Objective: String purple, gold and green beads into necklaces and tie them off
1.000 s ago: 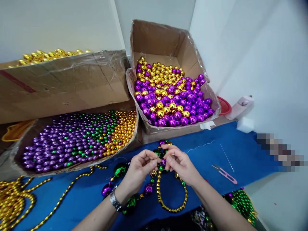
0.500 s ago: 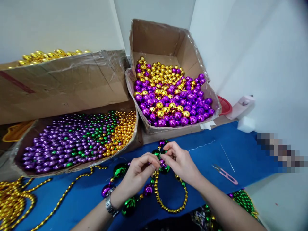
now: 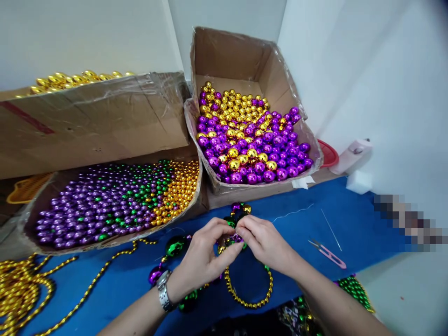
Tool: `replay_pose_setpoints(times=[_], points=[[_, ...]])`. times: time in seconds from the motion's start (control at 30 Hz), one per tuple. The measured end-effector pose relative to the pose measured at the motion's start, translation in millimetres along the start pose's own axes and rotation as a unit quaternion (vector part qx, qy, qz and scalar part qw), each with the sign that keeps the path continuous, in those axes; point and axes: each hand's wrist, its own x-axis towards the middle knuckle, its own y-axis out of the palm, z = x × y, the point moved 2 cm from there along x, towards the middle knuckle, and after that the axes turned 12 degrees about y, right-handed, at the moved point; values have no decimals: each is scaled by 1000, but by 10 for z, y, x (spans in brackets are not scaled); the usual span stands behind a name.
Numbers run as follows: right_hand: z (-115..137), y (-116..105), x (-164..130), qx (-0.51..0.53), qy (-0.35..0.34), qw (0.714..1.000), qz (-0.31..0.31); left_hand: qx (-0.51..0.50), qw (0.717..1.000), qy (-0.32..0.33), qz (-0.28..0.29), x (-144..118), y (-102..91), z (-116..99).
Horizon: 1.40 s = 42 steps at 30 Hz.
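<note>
At a blue-covered worktable, a person's left hand and right hand meet fingertip to fingertip over a bead necklace, both closed in a pinch on a small cluster of purple and green beads at the point where the strand gathers. From that pinch a loop of small gold beads hangs toward 6 o'clock and lies on the cloth between the two forearms, while larger green and purple balls of the same strand trail off toward 8 o'clock, passing under the left wrist, which wears a metal watch. A few more large beads sit just beyond the fingertips at 12 o'clock. Behind them, at 12 o'clock, an open cardboard box holds purple and gold balls; at 10 o'clock a shallower box holds smaller purple, green and gold beads, with a third taped carton of gold beads stacked above it. Loose gold bead strands pile at 8 o'clock on the table's edge. Pink thread snips rest on the cloth at 3 o'clock, well apart from the right hand, with a thin needle and a length of pale thread just beyond. Green bead strands lie at 4 o'clock beside the right forearm.
</note>
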Motion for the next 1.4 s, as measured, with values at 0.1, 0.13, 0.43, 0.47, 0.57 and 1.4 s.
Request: replay_pose_setpoints(times=[0.1, 0.13, 0.43, 0.47, 0.57, 1.4], points=[[28, -14, 10, 1, -4, 1000, 2, 14, 1000, 22, -8, 5, 25, 31], [26, -35, 10, 4, -7, 1000, 6, 1, 1000, 13, -10, 0, 25, 56], [-447, -100, -169, 357, 142, 923, 21, -519, 816, -191, -168, -172, 91, 360], [-464, -25, -192, 386, 151, 910, 19, -552, 792, -190, -179, -166, 134, 364], [-440, 196, -223, 463, 161, 872, 2, -581, 767, -183, -203, -109, 239, 353], [-222, -87, 297, -52, -102, 991, -65, -334, 920, -205, 2, 110, 183, 304]])
